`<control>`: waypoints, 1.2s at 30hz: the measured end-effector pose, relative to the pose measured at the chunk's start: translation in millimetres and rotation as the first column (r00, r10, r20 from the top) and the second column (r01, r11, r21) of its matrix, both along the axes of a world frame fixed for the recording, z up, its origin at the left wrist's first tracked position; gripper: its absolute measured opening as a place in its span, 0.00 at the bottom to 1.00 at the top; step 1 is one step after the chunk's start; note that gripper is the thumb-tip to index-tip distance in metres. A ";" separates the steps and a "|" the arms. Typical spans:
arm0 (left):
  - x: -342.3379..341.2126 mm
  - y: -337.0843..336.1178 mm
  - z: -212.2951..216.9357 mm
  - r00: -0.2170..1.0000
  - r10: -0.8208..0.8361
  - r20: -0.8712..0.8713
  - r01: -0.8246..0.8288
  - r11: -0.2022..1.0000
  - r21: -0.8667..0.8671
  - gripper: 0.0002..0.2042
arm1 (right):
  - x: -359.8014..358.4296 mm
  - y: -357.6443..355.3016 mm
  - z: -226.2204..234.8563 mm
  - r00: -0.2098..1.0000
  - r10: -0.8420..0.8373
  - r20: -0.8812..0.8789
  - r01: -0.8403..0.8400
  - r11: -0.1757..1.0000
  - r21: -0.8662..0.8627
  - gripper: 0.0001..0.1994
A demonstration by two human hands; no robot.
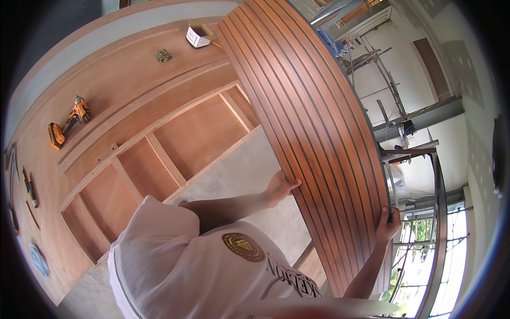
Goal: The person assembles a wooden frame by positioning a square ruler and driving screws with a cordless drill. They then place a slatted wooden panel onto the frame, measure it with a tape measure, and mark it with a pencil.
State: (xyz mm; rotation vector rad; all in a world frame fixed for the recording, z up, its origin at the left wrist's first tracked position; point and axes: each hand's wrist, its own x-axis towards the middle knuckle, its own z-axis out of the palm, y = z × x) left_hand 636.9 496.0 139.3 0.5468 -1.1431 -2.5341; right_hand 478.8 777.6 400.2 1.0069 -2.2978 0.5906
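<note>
Between our hands: long brown grooved panel; left hand and right hand clasp its edges.

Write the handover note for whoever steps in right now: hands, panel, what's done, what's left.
Left hand: grips the left edge of the grooved brown wood panel.
Right hand: fingers wrapped on its right edge.
Panel: held up off the plywood frame, not resting on it.
Orange cordless drill and small tape measure lie on the plywood, out of reach.
Done: panel lifted. Left: setting it down; nothing fastened.
</note>
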 end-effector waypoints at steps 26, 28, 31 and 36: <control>47.9 -57.8 -10.9 0.993 0.046 -0.108 -0.040 0.998 0.057 0.27 | -23.0 -61.3 -22.6 0.989 0.149 0.003 -0.149 0.989 0.015 0.09; 54.5 -66.2 -10.8 0.993 0.072 -0.099 -0.064 0.995 0.075 0.27 | -28.9 -78.5 -27.0 0.982 0.190 -0.001 -0.190 0.981 -0.030 0.09; 66.0 -74.5 -8.4 0.991 0.109 -0.077 -0.104 0.992 0.073 0.28 | -37.9 -100.7 -32.7 0.970 0.243 0.024 -0.243 0.970 -0.021 0.10; 78.0 -87.8 -4.7 0.983 0.179 -0.034 -0.176 0.981 0.086 0.28 | -63.3 -133.8 -41.9 0.958 0.281 0.058 -0.282 0.959 0.024 0.12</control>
